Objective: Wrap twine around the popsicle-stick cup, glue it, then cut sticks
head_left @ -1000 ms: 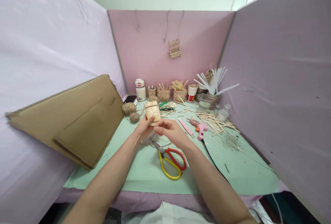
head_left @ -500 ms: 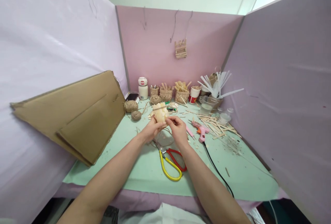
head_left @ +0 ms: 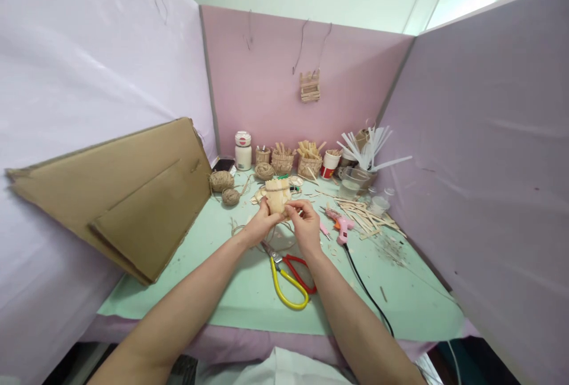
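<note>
Since a second ago, both hands and the wood-chip-clad cup (head_left: 278, 200) have shifted rightward above the table, and the right fingertips have come up onto the cup's lower right edge. It is held in the air over the middle of the work area, roughly upright, with a twine band (head_left: 278, 188) near its uneven top. The left hand (head_left: 262, 222) grips its lower left side, thumb in front. The right hand (head_left: 306, 222) pinches the lower right edge; whether a loose chip sits between those fingers is too small to tell. Handling this well probably means keeping the left hold firm yet gentle, since thin wood could crack or peel, and pressing with the right fingertips alone, clear of the twine.

Just below the hands lie shears (head_left: 277, 259) with yellow and red handles. A pink glue gun (head_left: 342, 225) rests to the right, beside scattered flat sticks (head_left: 364, 216); twine balls (head_left: 221, 181) sit to the left. Scraps speckle the mint-green tabletop (head_left: 240, 308). Filled baskets (head_left: 309, 166) and a white jar (head_left: 243, 151) line the back. Cardboard (head_left: 133, 207) leans at left, and a stick-built crate (head_left: 310, 87) hangs on the pink panel (head_left: 249, 95).
</note>
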Action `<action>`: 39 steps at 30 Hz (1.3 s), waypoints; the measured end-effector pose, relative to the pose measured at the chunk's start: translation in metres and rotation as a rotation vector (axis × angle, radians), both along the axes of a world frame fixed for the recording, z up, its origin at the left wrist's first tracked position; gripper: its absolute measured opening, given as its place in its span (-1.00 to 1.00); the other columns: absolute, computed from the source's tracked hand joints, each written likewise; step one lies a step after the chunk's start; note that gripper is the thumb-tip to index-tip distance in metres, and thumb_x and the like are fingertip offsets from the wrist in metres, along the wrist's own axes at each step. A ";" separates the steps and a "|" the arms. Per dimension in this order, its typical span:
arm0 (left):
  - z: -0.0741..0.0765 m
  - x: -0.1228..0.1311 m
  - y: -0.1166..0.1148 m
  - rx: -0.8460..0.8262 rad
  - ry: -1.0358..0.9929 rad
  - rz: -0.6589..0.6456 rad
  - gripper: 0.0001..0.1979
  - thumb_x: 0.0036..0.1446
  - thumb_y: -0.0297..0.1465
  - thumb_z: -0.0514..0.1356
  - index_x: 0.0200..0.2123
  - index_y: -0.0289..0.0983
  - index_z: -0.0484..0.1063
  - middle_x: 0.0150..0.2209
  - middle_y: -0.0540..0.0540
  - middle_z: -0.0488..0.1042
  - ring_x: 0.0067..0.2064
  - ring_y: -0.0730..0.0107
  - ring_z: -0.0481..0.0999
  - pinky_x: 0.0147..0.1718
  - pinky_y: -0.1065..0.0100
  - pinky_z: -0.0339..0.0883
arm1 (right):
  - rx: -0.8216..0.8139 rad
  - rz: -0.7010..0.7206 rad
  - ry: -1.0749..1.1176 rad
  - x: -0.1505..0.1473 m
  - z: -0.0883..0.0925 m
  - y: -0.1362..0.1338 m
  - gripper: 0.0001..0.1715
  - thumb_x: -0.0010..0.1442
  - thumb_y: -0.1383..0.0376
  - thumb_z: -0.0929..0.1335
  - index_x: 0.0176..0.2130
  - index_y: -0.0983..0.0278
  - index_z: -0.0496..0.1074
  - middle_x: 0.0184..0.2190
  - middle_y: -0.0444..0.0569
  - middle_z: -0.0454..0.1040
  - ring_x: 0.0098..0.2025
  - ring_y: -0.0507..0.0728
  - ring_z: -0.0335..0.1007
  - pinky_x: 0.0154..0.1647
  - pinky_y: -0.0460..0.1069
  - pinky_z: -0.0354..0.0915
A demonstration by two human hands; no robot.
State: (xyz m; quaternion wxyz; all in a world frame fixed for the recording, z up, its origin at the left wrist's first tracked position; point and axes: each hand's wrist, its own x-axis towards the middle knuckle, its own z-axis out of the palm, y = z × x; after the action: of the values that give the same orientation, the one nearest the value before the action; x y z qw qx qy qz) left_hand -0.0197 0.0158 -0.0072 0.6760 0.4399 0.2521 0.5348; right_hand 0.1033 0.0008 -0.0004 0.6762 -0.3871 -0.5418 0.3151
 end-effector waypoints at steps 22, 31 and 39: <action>0.002 0.001 -0.001 -0.048 0.055 0.014 -0.36 -0.05 -0.49 0.27 0.10 -0.16 0.12 0.05 -0.17 0.40 0.06 0.18 0.43 0.09 0.13 0.20 | -0.142 0.123 0.230 0.003 -0.011 0.012 -0.64 -0.07 0.22 0.46 -0.25 0.21 0.35 -0.36 -0.18 0.31 -0.31 0.03 0.23 -0.24 -0.07 0.22; 0.011 0.004 -0.005 -0.052 0.017 0.001 -0.33 -0.07 -0.53 0.21 0.13 -0.18 0.07 0.08 -0.18 0.38 0.09 0.17 0.38 0.13 0.05 0.14 | -0.168 0.195 0.292 0.006 -0.012 0.016 -0.60 -0.09 0.24 0.47 -0.23 0.23 0.33 -0.32 -0.18 0.32 -0.28 0.01 0.26 -0.20 -0.06 0.24; 0.008 0.000 -0.003 -0.046 0.017 -0.032 -0.32 -0.06 -0.56 0.17 0.16 -0.15 0.08 0.07 -0.14 0.40 0.11 0.15 0.38 0.15 0.01 0.13 | -0.201 0.217 0.298 0.006 -0.010 0.013 -0.57 -0.10 0.21 0.47 -0.22 0.22 0.31 -0.34 -0.18 0.33 -0.29 0.02 0.29 -0.21 -0.05 0.26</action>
State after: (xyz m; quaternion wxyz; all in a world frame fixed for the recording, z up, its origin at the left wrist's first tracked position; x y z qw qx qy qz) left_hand -0.0201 0.0130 0.0009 0.6922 0.4329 0.2630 0.5142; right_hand 0.1093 0.0142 -0.0099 0.6689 -0.3409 -0.4403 0.4924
